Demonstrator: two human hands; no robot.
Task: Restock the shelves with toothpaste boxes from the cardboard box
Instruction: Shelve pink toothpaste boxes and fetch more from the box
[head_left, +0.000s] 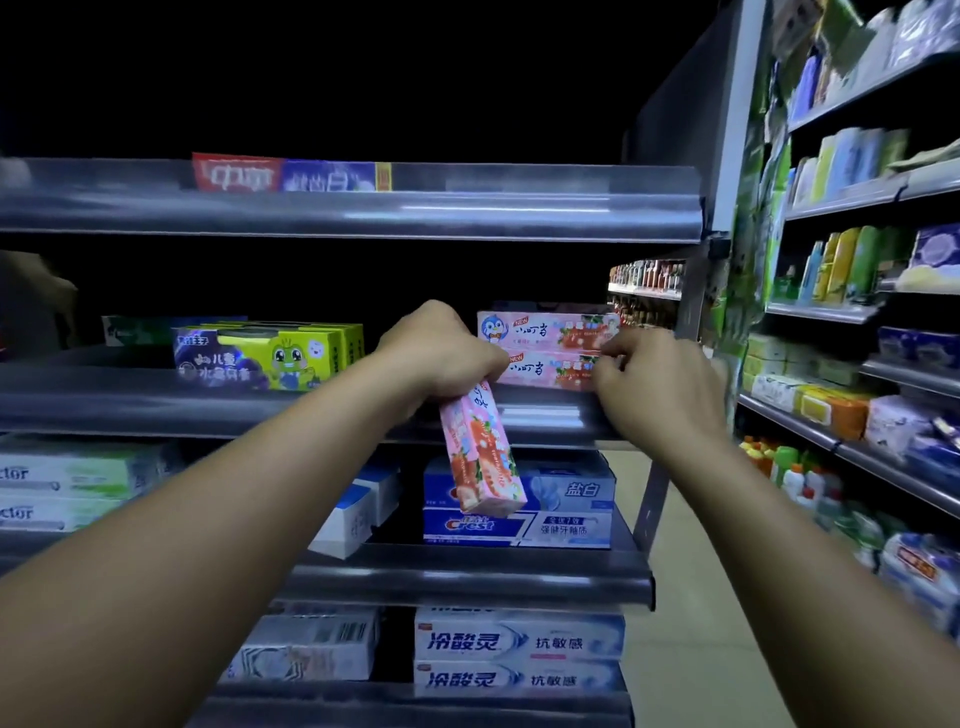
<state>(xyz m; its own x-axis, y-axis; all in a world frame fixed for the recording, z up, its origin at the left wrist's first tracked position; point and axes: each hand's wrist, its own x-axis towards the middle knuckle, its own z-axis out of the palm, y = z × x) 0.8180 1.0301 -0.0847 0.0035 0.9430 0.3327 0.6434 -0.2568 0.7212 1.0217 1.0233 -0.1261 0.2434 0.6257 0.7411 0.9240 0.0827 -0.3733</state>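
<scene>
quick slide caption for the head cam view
Left hand holds a pink toothpaste box while the right hand touches two matching boxes stacked on the shelf.

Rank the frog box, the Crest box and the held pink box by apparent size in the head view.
1. Frog box: largest.
2. Crest box and pink box in the left hand: they look alike, and the pink one is nearer the camera, so unranked.

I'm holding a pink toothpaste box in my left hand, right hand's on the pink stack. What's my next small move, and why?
Probably tip the pink box in your left hand level and lay it on the pink stack. It hangs end-down in front of the shelf edge, the stack holds two matching boxes, and your right hand is at its right end.
</scene>
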